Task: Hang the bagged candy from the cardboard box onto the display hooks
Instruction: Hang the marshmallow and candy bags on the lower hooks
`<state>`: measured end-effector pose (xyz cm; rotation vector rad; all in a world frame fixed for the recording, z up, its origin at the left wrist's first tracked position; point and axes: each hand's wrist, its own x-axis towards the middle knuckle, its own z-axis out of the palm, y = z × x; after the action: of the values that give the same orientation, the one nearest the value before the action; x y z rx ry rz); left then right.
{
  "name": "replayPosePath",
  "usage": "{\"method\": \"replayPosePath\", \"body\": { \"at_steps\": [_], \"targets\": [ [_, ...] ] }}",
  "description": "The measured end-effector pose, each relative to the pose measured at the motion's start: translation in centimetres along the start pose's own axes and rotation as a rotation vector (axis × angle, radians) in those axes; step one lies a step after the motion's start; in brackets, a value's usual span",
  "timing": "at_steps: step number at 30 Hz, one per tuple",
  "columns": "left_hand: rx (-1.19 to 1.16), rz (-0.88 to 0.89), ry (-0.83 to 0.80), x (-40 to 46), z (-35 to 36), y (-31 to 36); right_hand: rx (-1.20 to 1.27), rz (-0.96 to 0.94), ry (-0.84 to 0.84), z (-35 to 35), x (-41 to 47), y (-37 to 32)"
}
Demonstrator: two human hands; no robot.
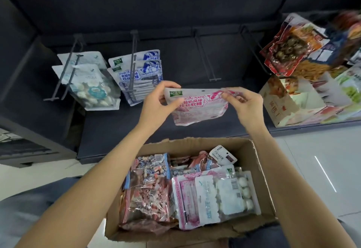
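Pink candy bag [199,104] held up above the cardboard box [259,171], long axis crosswise; left hand [156,107] pinches its top left corner, right hand [246,104] pinches the top right edge; hang hole faces the rack; empty hook [205,60] lies just beyond and slightly right, so the right hand is nearer; blue bags [140,76] hang on the hook to its left.
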<state>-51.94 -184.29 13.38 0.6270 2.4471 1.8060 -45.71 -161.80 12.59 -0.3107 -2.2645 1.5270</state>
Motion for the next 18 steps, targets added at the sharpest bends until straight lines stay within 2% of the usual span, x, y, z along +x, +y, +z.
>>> {"method": "replayPosePath", "body": {
  "at_steps": [2,5,7,10,13,18],
  "targets": [
    [0.138,0.036,-0.034,1.5,1.1,-1.0,-0.03,0.021,0.01,-0.2,0.9,2.1],
    [0.245,-0.052,-0.053,3.9,3.1,-3.3,-0.065,0.121,-0.008,-0.1,2.1,4.7],
    [0.254,-0.13,-0.04,5.7,4.3,-4.1,-0.047,0.213,-0.018,0.1,3.4,5.6],
    [0.262,-0.172,0.023,8.1,5.5,-4.2,0.042,0.329,0.06,0.6,6.4,6.2],
    [0.264,-0.224,0.102,9.7,6.4,-4.5,0.032,0.374,0.099,1.4,8.9,6.5],
    [0.247,-0.252,0.091,10.4,6.8,-5.2,0.025,0.41,0.118,1.5,9.7,6.7]
  ]
}}
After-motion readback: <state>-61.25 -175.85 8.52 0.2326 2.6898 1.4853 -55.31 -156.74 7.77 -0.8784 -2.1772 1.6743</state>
